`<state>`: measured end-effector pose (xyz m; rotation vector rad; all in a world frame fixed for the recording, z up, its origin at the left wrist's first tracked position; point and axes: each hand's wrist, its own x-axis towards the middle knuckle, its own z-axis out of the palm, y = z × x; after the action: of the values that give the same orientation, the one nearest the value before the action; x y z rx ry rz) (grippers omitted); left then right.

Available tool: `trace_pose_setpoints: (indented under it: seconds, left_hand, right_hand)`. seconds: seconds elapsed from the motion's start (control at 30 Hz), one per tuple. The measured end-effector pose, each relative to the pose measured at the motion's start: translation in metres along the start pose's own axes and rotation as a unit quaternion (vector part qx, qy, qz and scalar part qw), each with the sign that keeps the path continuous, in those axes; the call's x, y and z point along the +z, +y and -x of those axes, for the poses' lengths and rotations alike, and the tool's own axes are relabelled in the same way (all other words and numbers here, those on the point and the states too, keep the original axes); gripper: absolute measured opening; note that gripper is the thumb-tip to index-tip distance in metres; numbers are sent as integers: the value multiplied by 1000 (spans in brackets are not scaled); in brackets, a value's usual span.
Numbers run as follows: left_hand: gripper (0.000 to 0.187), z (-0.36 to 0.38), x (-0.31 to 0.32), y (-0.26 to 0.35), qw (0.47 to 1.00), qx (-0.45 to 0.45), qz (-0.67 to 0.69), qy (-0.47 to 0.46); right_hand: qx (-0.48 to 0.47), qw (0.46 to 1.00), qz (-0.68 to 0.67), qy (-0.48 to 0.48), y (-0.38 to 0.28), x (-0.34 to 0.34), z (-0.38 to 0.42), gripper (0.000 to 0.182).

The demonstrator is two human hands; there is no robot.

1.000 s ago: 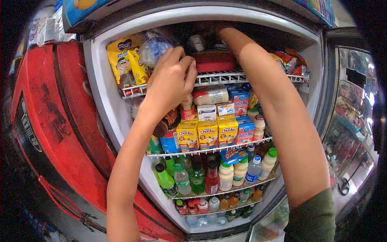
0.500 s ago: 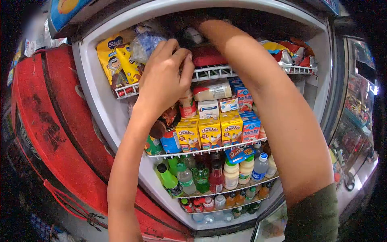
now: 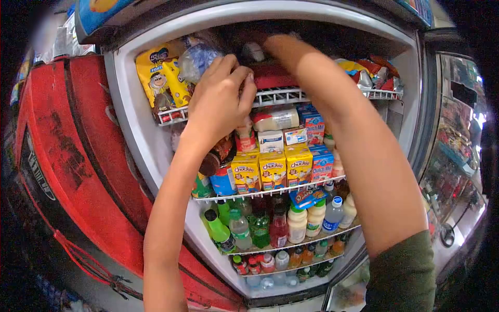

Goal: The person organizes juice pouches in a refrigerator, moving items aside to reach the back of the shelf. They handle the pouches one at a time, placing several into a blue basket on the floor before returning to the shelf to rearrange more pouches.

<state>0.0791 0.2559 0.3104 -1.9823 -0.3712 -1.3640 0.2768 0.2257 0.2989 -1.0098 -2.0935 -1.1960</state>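
My left hand [image 3: 222, 93] is at the front edge of the top wire shelf [image 3: 278, 96], its fingers curled together. What they close on, if anything, is hidden behind the hand. Beside its fingertips sits a clear and bluish plastic bag [image 3: 200, 61]. My right hand [image 3: 262, 41] reaches deep into the dark top compartment, and its fingers are lost in shadow. Near it are a small pale object [image 3: 253, 52], too dim to name, and a dark red item [image 3: 273, 76] lying on the shelf.
Yellow pouches [image 3: 158, 78] stand at the shelf's left, foil packs [image 3: 371, 75] at its right. Below are yellow Chuckie drink boxes [image 3: 273, 170] and bottles [image 3: 297, 224]. A red cooler-like bag [image 3: 78, 140] flanks the white fridge frame [image 3: 127, 104].
The view has shifted slightly, so the fridge sits a little differently in frame. Both hands keep nearly the same places at the top shelf.
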Motion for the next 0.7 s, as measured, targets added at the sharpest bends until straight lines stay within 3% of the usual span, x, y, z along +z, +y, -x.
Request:
trace_pose_setpoints:
  seconds: [0.03, 0.13, 0.27, 0.33, 0.37, 0.43, 0.47, 0.5, 0.63, 0.7]
  left_hand:
    - [20, -1, 0, -1, 1000, 2, -5, 1]
    - [21, -1, 2, -3, 1000, 2, 0, -1]
    - [22, 0, 3, -4, 1000, 12, -1, 14]
    - [22, 0, 4, -2, 1000, 11, -13, 24]
    - [22, 1, 5, -2, 1000, 10, -8, 26]
    - [22, 1, 7, -2, 999, 19, -6, 45]
    - [20, 0, 4, -1, 1000, 6, 2, 10]
    - [20, 1, 6, -1, 1000, 4, 4, 9]
    - [20, 0, 6, -2, 1000, 15, -4, 21]
    - [21, -1, 6, -3, 999, 15, -12, 25]
  right_hand:
    - [3, 1000, -9, -12, 41, 8, -155, 25]
    - [17, 997, -31, -64, 68, 9, -159, 24]
    - [34, 991, -37, -126, 82, 2, -116, 23]
    - [-12, 990, -126, 63, 44, -46, -28, 26]
    - [-29, 967, -137, 215, 36, -47, 0, 24]
    - [126, 954, -158, 222, 6, -70, 58, 21]
    - [222, 934, -172, 220, 0, -69, 80, 20]
    - [253, 941, -135, 180, 6, -62, 99, 19]
    - [297, 940, -147, 81, 11, -47, 116, 17]
    - [268, 931, -176, 177, -2, -54, 94, 17]
